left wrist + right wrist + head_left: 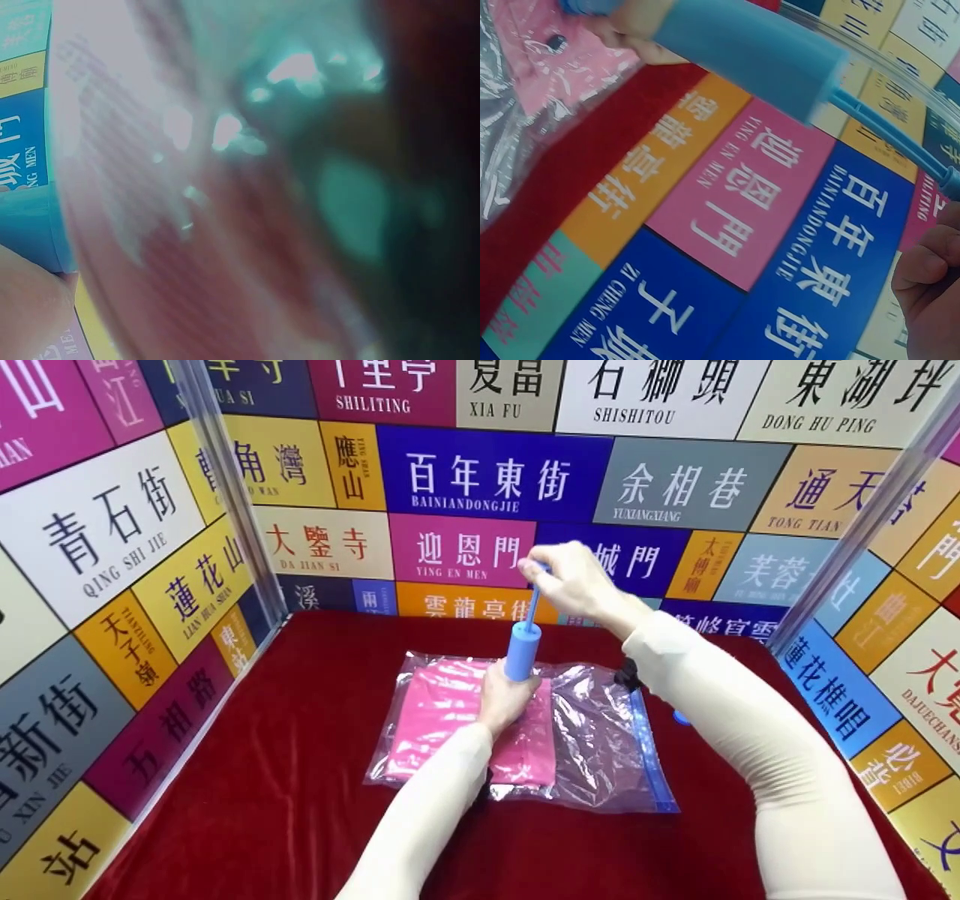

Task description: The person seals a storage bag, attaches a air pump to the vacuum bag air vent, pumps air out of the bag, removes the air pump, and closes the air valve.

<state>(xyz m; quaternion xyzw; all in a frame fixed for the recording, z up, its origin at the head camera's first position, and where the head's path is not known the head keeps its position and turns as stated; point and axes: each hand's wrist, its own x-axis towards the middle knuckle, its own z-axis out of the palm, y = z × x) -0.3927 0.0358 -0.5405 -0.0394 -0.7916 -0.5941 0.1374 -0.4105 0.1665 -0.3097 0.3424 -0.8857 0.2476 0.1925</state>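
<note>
The left hand's (506, 695) fingers are closed around the lower part of a blue pump (523, 649), above the middle of a clear plastic bag (592, 735). The right hand (566, 577) is higher over the bag, its fingers curled about the top end of the pump's thin rod (533, 604); the gap inside that grip is too small to judge. The rod is drawn well out of the barrel, so the two hands are clearly apart, one above the other over the bag. The pump stands nearly upright there, tilted slightly; its lower end is mostly covered by the left hand, and I cannot tell whether it touches the bag.

A folded pink cloth (442, 712) fills the left part of the bag, under and around the left hand. A blue zip strip (651, 757) edges the bag's right side. Just right of the bag, a small blue round thing (681, 717) shows beside the right sleeve (720, 697). The bag lies flat on a worktop (300, 750) covered in dark red; behind it rises a sign-covered wall (487, 472).
</note>
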